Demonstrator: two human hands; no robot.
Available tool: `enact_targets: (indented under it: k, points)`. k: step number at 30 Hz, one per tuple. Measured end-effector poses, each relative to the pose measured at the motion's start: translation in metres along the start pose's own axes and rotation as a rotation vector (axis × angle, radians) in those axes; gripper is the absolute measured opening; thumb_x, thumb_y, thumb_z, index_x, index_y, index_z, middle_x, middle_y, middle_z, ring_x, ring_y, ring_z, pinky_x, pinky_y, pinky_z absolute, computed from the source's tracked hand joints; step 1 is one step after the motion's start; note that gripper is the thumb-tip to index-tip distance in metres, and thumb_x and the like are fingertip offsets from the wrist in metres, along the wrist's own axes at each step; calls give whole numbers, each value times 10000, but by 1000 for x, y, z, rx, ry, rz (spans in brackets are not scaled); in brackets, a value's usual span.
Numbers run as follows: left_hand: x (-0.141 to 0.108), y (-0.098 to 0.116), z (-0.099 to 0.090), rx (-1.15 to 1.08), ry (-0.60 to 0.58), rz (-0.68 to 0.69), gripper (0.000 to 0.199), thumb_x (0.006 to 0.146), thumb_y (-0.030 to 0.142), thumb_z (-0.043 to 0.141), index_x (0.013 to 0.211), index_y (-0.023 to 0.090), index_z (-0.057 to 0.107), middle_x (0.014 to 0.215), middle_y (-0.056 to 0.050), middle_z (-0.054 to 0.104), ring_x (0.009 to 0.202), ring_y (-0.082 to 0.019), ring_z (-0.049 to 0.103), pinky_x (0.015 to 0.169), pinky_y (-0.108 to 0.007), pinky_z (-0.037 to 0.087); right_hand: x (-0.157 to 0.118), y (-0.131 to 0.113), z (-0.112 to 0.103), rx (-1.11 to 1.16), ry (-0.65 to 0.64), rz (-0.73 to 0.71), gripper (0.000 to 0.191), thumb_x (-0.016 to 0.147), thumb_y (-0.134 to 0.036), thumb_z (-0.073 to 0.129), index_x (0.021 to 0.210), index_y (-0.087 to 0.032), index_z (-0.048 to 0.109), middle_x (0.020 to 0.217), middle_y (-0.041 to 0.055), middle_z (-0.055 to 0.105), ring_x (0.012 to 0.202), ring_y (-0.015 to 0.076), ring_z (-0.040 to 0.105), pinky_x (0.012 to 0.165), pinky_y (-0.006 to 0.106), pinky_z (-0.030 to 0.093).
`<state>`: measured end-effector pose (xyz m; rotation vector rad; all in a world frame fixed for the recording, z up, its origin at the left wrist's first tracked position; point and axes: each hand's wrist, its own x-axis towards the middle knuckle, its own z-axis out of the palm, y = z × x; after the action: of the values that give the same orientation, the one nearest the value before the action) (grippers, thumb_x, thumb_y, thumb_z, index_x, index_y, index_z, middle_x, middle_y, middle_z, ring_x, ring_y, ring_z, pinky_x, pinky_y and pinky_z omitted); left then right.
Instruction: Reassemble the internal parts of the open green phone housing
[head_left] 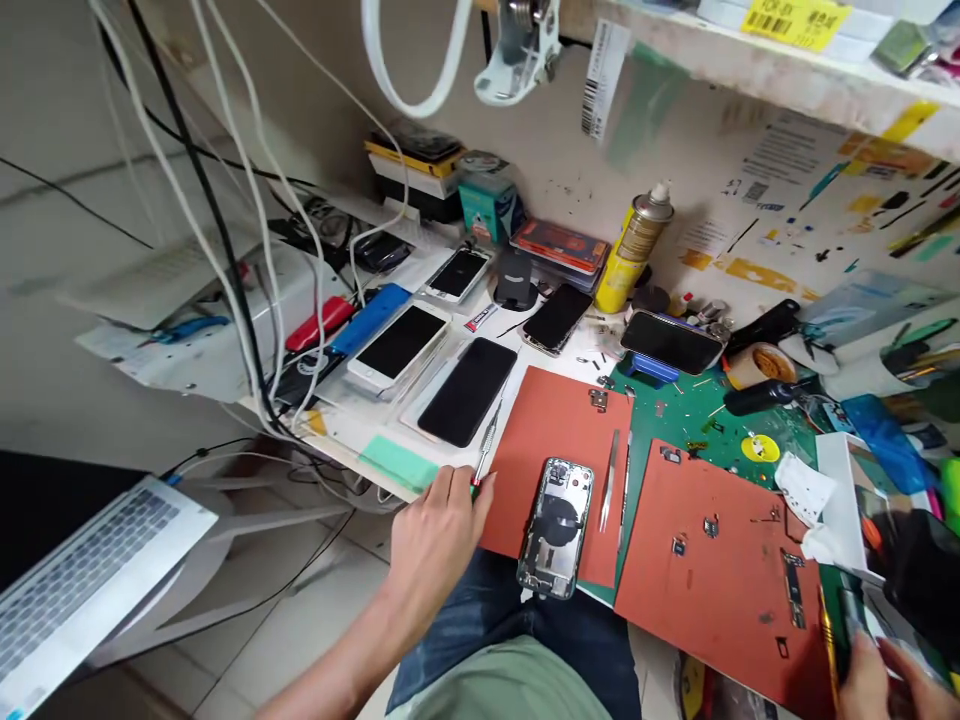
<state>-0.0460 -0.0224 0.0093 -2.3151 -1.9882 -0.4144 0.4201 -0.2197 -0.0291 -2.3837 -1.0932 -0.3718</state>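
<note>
My left hand [439, 525] is at the table's front edge, its fingers closed around the end of a slim silver precision screwdriver [489, 438]. The tool's thin tip points away from me. Right of it, an opened phone housing [556, 525] lies on an orange mat [517, 470], its inside facing up. Tweezers [609, 485] rest beside that housing. At the lower right corner, my right hand [874, 680] is partly cut off by the frame. Its fingers close near a greyish item that I cannot make out, beside a gold-coloured thin tool [828, 635].
Small phone parts lie on a second orange mat [720, 580]. Several phones, among them a black one [467, 392], stand left and behind. A yellow spray can [634, 248] is at the wall. White cables [259, 200] hang left, above a laptop [105, 580]. A shelf [750, 70] overhangs.
</note>
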Motion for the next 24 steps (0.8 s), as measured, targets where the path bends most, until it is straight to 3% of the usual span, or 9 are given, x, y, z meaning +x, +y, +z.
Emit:
enact_targets:
  k: [2,3,5,9,10,15,19,21,24]
  points:
    - [1,3,1,11,-15,7,257,1112,324,521,965,198,690,864,-69,734,711,-228,744,520,-301,403,-10,-25,-8,72,34,17,784,844,-817,547,1540,-467,635,903,186,786,782,527,738,552,670,546]
    - [2,3,2,11,-19,15,249,1109,297,516,953,200,684,870,-69,734,720,-224,744,523,-299,405,-15,-42,-14,85,-11,-15,756,864,-801,573,1517,-432,670,920,176,795,780,503,751,590,656,583]
    - [2,1,3,6,-12,31,242,1095,252,511,917,202,667,843,-60,722,692,-213,728,520,-295,399,-28,-84,-28,101,-6,-80,621,937,-717,611,1425,-359,751,984,159,811,801,452,771,661,599,628]
    - [-2,-6,8,-25,65,50,233,1074,232,505,882,199,632,752,-34,690,529,-191,641,474,-303,351,-52,-176,-45,285,5,-323,123,981,-292,794,1090,-238,813,955,84,813,779,269,772,702,384,636]
    - [-3,-7,10,-40,88,59,233,1076,240,500,886,198,627,736,-28,684,503,-190,626,466,-307,347,-57,-196,-45,385,-22,-402,78,973,-191,799,1046,-216,790,956,79,804,800,247,772,742,366,640]
    - [-3,-7,8,-125,228,106,247,1106,295,521,893,203,606,668,10,635,510,-184,652,480,-305,406,-70,-271,-22,512,-177,-777,262,1049,-98,669,1305,-117,721,1177,141,817,1032,244,808,949,365,671]
    - [-11,-1,-18,-185,339,153,189,1098,296,613,929,211,633,707,22,686,564,-153,690,541,-280,468,-53,-318,-1,471,-264,-979,448,1064,-9,477,1488,-71,609,1400,181,756,1252,252,758,1015,362,662]
    - [-23,4,-36,-240,347,215,135,1098,251,623,971,216,649,759,30,732,588,-124,706,585,-255,503,-40,-336,4,512,-286,-1090,433,1077,-22,459,1470,-90,626,1383,186,764,1121,226,786,940,349,676]
    - [-44,12,-56,-348,348,322,28,1075,212,671,1085,199,694,920,1,810,716,-114,766,701,-236,565,-26,-344,5,651,-211,-1186,289,1063,-42,537,1281,-101,718,1242,166,819,875,205,785,772,338,675]
